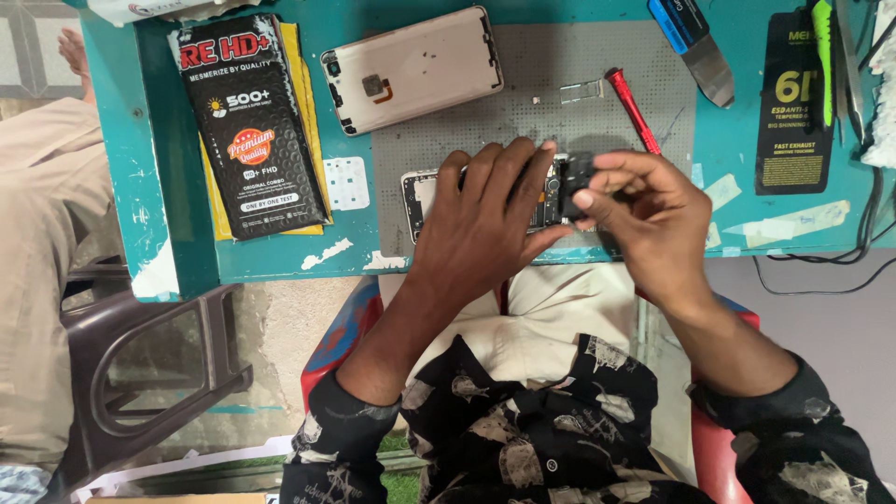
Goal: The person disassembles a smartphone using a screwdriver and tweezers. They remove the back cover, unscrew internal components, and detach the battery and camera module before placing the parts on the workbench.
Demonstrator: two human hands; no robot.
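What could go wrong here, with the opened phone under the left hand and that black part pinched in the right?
1. The opened phone lies close to the table's front edge; pressure from the left hand might push it off.
2. The small black part is held only by the right hand fingertips; it may slip.
3. The red screwdriver lies loose just behind the hands, so a knuckle could roll it into the tiny loose parts on the grey mat.

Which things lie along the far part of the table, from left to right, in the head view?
Black package → phone back cover → red-handled screwdriver → blue-handled scraper → black card.
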